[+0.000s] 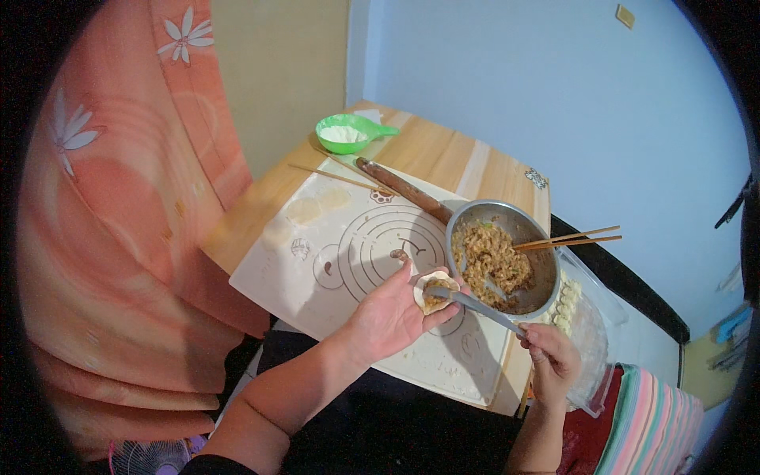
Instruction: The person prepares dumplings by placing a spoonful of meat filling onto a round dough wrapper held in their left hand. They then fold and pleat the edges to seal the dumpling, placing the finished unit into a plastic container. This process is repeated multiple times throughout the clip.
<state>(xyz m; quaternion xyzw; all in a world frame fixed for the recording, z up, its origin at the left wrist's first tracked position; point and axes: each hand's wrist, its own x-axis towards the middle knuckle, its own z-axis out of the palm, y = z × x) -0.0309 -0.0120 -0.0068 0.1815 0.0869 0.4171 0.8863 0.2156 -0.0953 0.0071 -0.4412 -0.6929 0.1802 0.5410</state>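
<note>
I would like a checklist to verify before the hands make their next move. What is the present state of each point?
1. Dough wrapper supported: ok, it lies on the left hand.
2. Grey spoon gripped: ok, the right hand holds its handle.
3. Spoon clear of the wrapper: not ok, its tip is at the filling there.
4. Amount of filling on the wrapper right: cannot tell, the spoon partly covers it.
5. More filling available: ok, plenty in the metal bowl.
6. Spare wrappers available: ok, several lie on the mat.
</note>
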